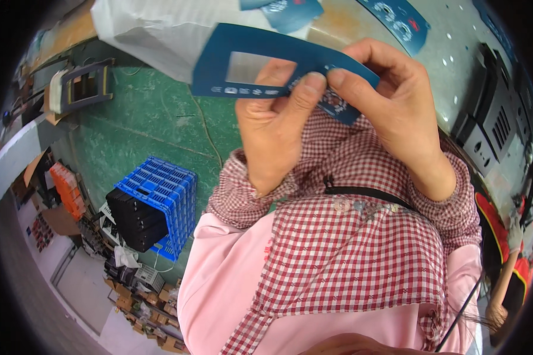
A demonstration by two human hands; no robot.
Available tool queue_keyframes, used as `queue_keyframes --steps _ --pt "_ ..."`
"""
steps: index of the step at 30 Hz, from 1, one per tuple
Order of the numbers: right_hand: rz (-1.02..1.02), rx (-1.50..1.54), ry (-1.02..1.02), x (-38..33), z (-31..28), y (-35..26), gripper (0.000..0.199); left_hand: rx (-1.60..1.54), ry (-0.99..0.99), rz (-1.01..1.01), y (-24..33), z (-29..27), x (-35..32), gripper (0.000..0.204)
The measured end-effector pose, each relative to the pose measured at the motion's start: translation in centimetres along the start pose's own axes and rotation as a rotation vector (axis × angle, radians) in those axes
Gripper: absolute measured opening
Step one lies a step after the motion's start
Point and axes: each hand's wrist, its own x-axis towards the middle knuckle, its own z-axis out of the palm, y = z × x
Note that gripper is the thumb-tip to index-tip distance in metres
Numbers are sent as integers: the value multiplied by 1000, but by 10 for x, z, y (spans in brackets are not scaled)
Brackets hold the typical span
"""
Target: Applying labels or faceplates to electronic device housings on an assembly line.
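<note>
In front of my chest I hold a thin dark-blue panel label [212, 71] with a clear rectangular window and small white markings. My left hand [269, 139] pinches its lower edge near the middle; the fingers behind show through the window. At the label's right end my right hand [400, 103] is closed, with thumb and forefinger gripping it beside a round white pattern. Similar blue labels lie on the worktop beyond: one label [397, 23] at the upper right, and others [293, 13] at the top, partly cut off by the frame.
A white plastic bag [145, 35] lies at the upper left of the worktop. Grey and black housings [491, 127] stand at the right. On the green floor, a blue crate [180, 195] sits beside black parts [137, 220]. Another person's gloved hand [515, 238] shows at the far right.
</note>
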Motion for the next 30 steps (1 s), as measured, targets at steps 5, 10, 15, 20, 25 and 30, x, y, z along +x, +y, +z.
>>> queue_keyframes --steps 5,10,15,20,25,30 --pt "90 -128 121 -2 4 10 15 440 -2 36 12 -4 -1 13" --pt "208 51 83 -6 15 8 11 368 -26 44 10 -10 -21 21" --pt "253 189 46 -5 18 9 11 322 37 82 12 -4 -28 16" --pt "162 72 48 -10 16 15 4 303 65 38 7 -8 -31 12" --pt "84 -193 36 -18 9 12 13 163 94 -115 13 0 -25 14" --pt "-236 -337 -65 -12 12 15 33 194 176 -327 43 -6 -20 20"
